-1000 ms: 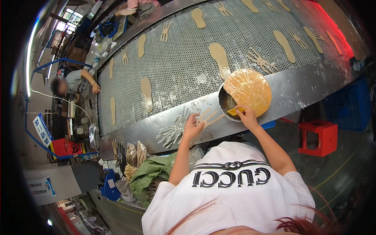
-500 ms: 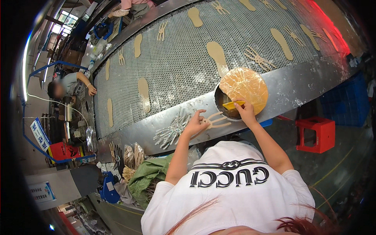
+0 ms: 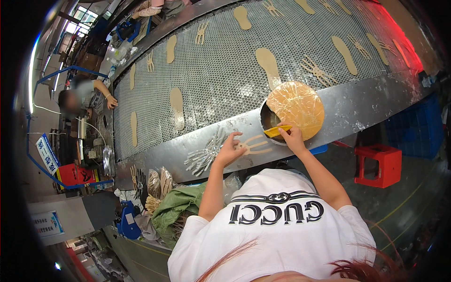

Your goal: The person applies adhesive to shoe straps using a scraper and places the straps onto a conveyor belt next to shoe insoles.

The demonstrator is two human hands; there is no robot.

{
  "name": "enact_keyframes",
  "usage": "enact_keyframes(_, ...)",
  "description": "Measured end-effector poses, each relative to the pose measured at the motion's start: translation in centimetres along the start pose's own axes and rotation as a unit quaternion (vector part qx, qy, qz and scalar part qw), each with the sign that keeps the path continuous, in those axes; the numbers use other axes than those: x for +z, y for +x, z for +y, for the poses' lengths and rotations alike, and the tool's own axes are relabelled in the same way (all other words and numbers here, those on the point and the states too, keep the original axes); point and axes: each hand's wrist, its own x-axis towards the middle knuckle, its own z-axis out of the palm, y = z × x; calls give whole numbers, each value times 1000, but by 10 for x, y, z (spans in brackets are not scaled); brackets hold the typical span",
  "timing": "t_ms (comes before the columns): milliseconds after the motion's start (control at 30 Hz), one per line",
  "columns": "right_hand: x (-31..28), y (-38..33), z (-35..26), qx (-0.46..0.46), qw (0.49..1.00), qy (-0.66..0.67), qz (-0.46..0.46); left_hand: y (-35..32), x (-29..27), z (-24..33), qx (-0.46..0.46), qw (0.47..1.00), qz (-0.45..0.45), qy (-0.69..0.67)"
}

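In my right hand is a small yellow scraper, pinched between fingers and thumb. It sits over the near rim of a round pot. A wrapped, tan round cover lies over much of that pot and hides most of its inside. My left hand has its fingers apart, and its fingertips touch the end of a beige strappy shoe-upper piece. That piece lies flat on the metal ledge, its straps pointing toward the pot. Beside my left wrist is a pile of greyish strappy pieces.
A mesh conveyor beyond the ledge carries several beige insoles and strap pieces. Another person's hand rests at its left end. A red stool and blue crate stand right; a green sack lies lower left.
My right hand has drawn the scraper back toward the pot's near rim. My left hand stays by the strap piece, its index finger slightly shifted. The whole view has shifted slightly.
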Motion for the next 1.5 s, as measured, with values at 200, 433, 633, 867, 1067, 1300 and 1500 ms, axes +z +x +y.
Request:
enact_keyframes(200, -6, -5, 2, -5, 1000, 3, 13, 3, -5, -19, 9, 982, 78, -171)
enact_keyframes(433, -7, 5, -11, -27, 998, 6, 50, 10, 11, -20, -57, 984, 159, 54)
enact_keyframes(633, 5, 11, -26, -52, 998, -29, -12, 4, -2, -19, -42, 980, 159, 110)
enact_keyframes(867, -6, -2, -10, -26, 999, 20, 39, -20, -18, -33, -46, 968, 164, -186)
enact_keyframes(1067, -6, -8, 9, -90, 982, -159, -45, -4, 19, -20, -21, 869, 118, -480)
enact_keyframes(1300, 7, 7, 2, -25, 998, -50, -28, 13, 36, -48, -42, 768, 174, -615)
enact_keyframes(1500, 7, -2, -13, -31, 999, -7, 30, 17, 44, -57, -93, 759, 207, -611)
